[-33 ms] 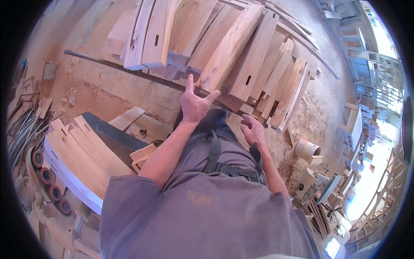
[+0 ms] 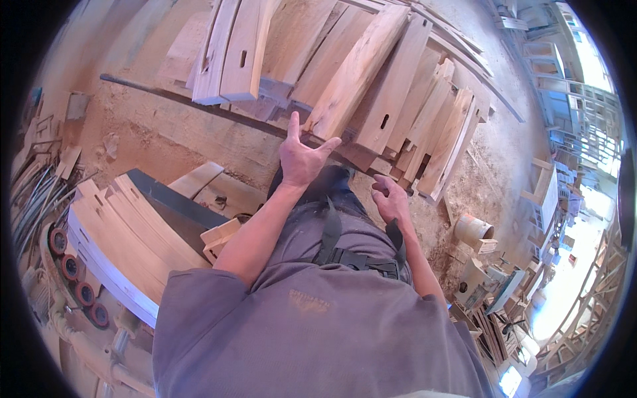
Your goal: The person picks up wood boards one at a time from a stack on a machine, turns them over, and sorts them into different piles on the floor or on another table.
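My left hand point(image 2: 302, 161) is at the near end of a long pale wooden plank point(image 2: 358, 73), index finger and thumb spread apart on either side of that end. Whether the fingertips press on the wood cannot be made out. Lower and to the right, my right hand point(image 2: 390, 199) hangs in front of my waist with its fingers loosely bent and apart, holding nothing visible. It is nearest the stack's lower boards. Beside the plank lies a board with a slot point(image 2: 391, 93). To the left, a pair of curved slotted pieces point(image 2: 240, 63) rests higher on the stack.
On my left, curved wooden pieces point(image 2: 129, 232) lie stacked near a machine with several red-rimmed rollers point(image 2: 70, 267). A dark bar point(image 2: 179, 99) runs along the stack's near side. A bucket point(image 2: 472, 229) stands on the dusty floor at right, with wooden frames point(image 2: 590, 126) beyond.
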`<state>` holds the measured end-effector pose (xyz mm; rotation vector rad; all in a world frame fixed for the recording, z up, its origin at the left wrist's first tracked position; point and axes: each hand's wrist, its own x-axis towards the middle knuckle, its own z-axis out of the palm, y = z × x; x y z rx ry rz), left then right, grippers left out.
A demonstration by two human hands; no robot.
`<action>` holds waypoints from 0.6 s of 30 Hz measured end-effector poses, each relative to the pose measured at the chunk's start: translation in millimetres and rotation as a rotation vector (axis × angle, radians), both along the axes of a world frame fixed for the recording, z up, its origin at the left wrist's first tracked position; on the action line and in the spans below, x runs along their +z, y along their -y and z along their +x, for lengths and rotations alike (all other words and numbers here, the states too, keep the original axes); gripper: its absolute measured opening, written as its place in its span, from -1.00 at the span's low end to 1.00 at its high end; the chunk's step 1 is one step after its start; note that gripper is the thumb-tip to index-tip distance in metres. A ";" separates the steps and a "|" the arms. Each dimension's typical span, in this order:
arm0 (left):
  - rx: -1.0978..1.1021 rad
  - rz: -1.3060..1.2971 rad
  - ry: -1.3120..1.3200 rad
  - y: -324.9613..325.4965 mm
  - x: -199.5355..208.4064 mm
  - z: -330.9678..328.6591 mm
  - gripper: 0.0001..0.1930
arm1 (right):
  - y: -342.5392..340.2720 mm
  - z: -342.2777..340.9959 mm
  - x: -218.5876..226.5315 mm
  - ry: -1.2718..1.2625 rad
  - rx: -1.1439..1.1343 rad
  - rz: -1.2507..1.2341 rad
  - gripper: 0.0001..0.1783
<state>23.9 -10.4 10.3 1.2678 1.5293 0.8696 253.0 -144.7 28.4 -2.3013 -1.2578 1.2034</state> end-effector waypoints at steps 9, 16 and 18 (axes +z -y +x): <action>0.017 -0.025 0.061 2.8 -2.9 1.1 0.29 | 9.2 3.1 -8.8 -0.026 -0.022 0.009 -0.49; 0.047 0.071 0.114 4.9 -16.5 2.5 0.09 | 3.8 -0.4 -4.7 -0.012 0.011 -0.033 -0.46; 0.110 0.074 0.301 2.6 -33.0 7.2 -0.08 | 0.8 -0.4 -5.2 -0.013 0.020 -0.032 -0.45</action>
